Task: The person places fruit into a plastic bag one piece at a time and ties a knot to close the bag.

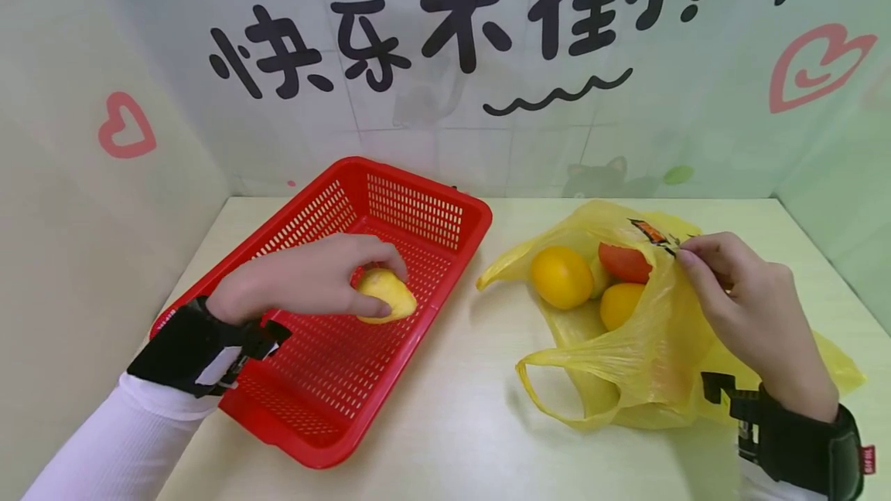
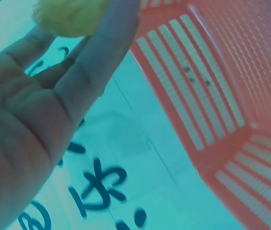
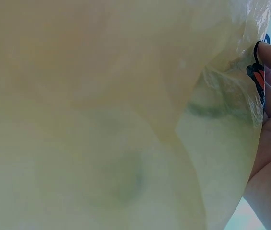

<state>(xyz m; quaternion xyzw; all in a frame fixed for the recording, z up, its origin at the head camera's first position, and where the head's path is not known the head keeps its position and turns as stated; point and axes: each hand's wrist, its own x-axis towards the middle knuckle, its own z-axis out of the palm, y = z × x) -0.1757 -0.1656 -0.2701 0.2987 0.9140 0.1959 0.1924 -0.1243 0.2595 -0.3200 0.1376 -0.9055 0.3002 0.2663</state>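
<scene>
Over the red basket (image 1: 445, 199), my left hand (image 1: 327, 273) grips a yellow fruit (image 1: 385, 296) with a tapered end, fingers on its far side and thumb on its near side. The left wrist view shows the same fruit (image 2: 70, 17) at the top, cut off by the frame. At the right, my right hand (image 1: 755, 304) pinches the edge of a yellow plastic bag (image 1: 668, 354) between thumb and finger. Inside the bag's mouth lie an orange (image 1: 562, 277), a second orange fruit (image 1: 622, 305) and a red fruit (image 1: 626, 262). Folds of plastic hide the rest of the contents.
The slatted basket stands aslant on the left of the pale table (image 1: 445, 424). One bag handle (image 1: 536, 393) loops towards the front on the tabletop. A printed backdrop (image 1: 445, 153) closes off the back and both sides.
</scene>
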